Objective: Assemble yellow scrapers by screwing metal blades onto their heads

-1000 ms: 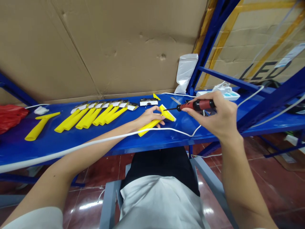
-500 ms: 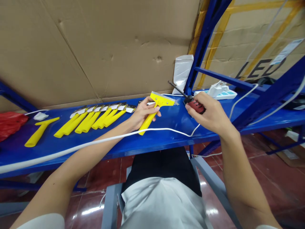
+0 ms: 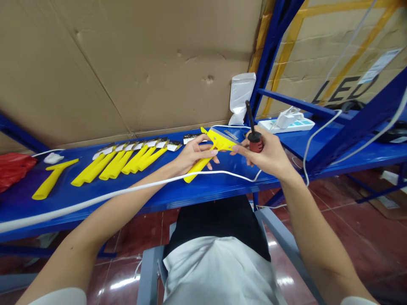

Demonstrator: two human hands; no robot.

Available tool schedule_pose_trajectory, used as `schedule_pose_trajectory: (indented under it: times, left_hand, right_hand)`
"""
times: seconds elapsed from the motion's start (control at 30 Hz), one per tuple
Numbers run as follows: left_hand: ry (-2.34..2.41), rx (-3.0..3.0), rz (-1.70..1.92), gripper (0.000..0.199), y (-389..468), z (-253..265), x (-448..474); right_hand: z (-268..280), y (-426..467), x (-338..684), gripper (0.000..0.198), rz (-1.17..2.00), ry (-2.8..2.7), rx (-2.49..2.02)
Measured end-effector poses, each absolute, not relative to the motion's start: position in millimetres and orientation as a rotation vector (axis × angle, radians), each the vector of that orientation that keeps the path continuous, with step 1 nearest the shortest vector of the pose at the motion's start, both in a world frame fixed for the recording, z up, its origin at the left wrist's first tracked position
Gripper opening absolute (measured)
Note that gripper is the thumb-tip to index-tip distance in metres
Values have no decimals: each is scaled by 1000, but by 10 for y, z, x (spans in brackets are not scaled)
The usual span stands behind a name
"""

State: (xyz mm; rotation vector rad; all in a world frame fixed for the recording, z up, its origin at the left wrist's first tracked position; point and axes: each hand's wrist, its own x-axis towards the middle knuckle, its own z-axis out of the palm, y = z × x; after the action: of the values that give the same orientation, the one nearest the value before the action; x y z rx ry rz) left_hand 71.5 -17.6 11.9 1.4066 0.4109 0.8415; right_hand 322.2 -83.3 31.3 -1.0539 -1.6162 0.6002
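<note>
My left hand (image 3: pixel 197 154) is closed around the neck of a yellow scraper (image 3: pixel 220 141), whose wide head carries a metal blade strip and two screws. The handle slants down toward the shelf's front edge. In my right hand (image 3: pixel 266 151) sits a screwdriver (image 3: pixel 255 142) with a dark red and black grip, its black shaft pointing up. The right thumb and fingertips touch the right end of the scraper's head. Left of my hands, several yellow scrapers (image 3: pixel 124 161) with black-and-white cards lie in a row. One more yellow scraper (image 3: pixel 52 180) lies apart, without a card.
A white cable (image 3: pixel 104 197) crosses in front of my left forearm. At the back right are a white power strip (image 3: pixel 300 126) and a white packet (image 3: pixel 242 97). Red plastic (image 3: pixel 14 169) lies at far left. A blue post (image 3: pixel 275 46) and cardboard (image 3: pixel 159 63) stand behind the blue shelf (image 3: pixel 168 190).
My right hand has moved left to the scraper's head and now touches it. The screwdriver has swung from slanting left to nearly upright. The scraper has tilted slightly in my left hand.
</note>
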Motion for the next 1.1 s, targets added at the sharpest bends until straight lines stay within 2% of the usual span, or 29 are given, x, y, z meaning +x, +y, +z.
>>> schedule_pose_trajectory:
  times: [0.2,0.4,0.6,0.97,1.1]
  left_hand:
    - [507,1558,874,62,-89,-20,741]
    - [557,1625,1054,43,-44,-67,780]
    - [453,1293,1046,35,-14,21,690]
    - [520,1245,1011,42,-104,121,706]
    - [528,1304,940,41,-114,126,700]
  right_hand:
    - [349,-817,3227,57,408,-1424,-1027]
    - [445,-862,3250,54,336,-1292,-991]
    - [515,-916,3310,52,322,-1283,-995]
    - [468,-853,3403,45,316,-1279,-986]
    - [451,-839,3421,36,282,-1318,-1005]
